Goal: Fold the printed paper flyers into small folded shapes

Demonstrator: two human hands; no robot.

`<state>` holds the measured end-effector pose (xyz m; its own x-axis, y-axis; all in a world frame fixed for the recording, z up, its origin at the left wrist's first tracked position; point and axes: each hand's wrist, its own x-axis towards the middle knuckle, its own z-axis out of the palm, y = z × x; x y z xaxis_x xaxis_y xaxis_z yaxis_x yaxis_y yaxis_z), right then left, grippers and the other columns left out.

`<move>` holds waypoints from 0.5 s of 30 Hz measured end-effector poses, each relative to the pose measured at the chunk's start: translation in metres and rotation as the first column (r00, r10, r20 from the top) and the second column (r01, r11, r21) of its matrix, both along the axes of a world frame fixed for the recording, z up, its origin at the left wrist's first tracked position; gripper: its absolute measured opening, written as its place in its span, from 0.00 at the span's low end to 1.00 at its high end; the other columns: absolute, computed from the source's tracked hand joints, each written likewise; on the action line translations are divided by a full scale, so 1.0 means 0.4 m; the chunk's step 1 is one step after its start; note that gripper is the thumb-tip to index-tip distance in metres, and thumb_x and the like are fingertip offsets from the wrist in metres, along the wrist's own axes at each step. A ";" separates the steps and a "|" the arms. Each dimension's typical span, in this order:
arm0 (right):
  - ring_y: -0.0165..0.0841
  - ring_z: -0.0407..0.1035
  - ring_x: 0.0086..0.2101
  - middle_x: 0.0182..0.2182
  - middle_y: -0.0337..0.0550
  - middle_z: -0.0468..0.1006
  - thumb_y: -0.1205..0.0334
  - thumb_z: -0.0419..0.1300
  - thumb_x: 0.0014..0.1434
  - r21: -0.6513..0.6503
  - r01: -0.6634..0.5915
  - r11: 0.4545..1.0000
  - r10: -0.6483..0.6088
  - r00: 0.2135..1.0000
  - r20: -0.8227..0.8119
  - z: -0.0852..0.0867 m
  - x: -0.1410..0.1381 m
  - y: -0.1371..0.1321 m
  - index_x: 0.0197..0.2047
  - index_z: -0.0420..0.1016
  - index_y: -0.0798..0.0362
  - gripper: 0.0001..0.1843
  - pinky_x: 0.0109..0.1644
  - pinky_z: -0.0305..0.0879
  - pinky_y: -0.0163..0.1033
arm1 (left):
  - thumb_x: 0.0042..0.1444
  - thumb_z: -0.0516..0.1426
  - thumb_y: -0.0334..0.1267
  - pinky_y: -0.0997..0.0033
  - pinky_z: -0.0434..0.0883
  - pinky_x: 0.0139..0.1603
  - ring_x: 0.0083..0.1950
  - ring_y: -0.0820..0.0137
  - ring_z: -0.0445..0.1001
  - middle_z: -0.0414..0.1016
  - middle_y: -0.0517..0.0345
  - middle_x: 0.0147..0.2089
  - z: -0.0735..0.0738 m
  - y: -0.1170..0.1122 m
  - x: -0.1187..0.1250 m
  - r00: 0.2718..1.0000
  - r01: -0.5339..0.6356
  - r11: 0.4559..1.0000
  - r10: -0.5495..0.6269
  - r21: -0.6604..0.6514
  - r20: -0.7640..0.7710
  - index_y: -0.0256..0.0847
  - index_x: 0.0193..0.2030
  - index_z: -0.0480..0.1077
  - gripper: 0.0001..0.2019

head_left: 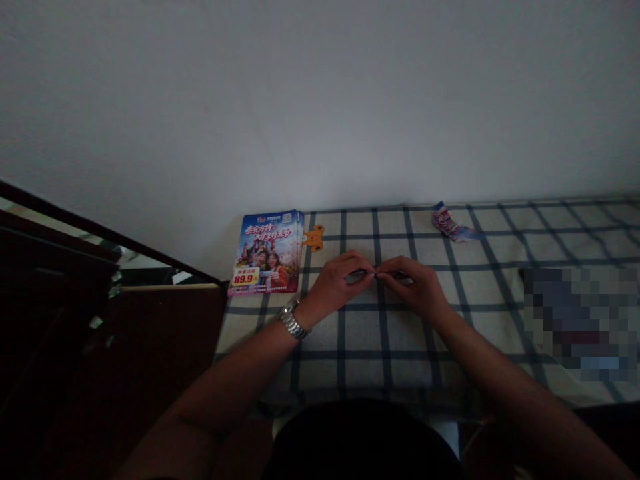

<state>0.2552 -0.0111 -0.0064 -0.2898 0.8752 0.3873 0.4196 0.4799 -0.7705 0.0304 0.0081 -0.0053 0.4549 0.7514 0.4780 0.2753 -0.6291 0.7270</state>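
Both my hands meet over the middle of the checked tablecloth (pixel 407 360), fingertips pinched together. My left hand (pixel 345 277), with a metal watch (pixel 294 320) on its wrist, is closed at thumb and forefinger. Opposite it, my right hand (pixel 415 283) pinches at the same spot. Between the fingertips there is something tiny that I cannot make out. A stack of printed flyers (pixel 267 253) lies to the left of my left hand, with an orange bear-shaped figure (pixel 314 238) at its right edge.
Beyond my right hand, a crumpled strip of blue, red and white printed paper (pixel 453 225) lies near the wall (pixel 350 100). A blurred-out dark object (pixel 575 320) is at the far right of the table. Dark furniture (pixel 50 280) stands at the left.
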 end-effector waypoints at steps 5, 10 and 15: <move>0.39 0.81 0.40 0.41 0.44 0.86 0.54 0.65 0.68 0.016 0.008 1.000 -0.008 1.000 0.012 0.010 0.009 0.003 0.47 0.82 0.46 0.08 0.43 0.80 0.44 | 0.68 0.61 0.35 0.70 0.73 0.46 0.44 0.71 0.76 0.75 0.58 0.42 -0.001 0.006 -0.004 0.999 -0.027 1.000 0.027 -0.010 0.037 0.43 0.42 0.75 0.02; 0.39 0.82 0.42 0.41 0.43 0.87 0.57 0.65 0.69 0.067 0.001 0.998 -0.003 1.000 0.030 0.006 0.013 0.004 0.46 0.82 0.46 0.06 0.48 0.79 0.45 | 0.66 0.61 0.32 0.70 0.73 0.46 0.43 0.71 0.75 0.75 0.58 0.42 0.004 0.003 -0.004 0.999 -0.035 0.999 0.035 0.005 0.010 0.42 0.42 0.74 0.01; 0.40 0.82 0.42 0.42 0.43 0.87 0.59 0.65 0.69 0.075 -0.017 0.997 0.013 0.998 0.057 0.004 0.010 0.001 0.46 0.83 0.46 0.05 0.49 0.79 0.46 | 0.67 0.60 0.33 0.65 0.74 0.51 0.47 0.68 0.75 0.75 0.56 0.44 0.012 -0.005 -0.002 0.997 -0.031 0.998 0.035 0.053 -0.073 0.42 0.44 0.74 0.02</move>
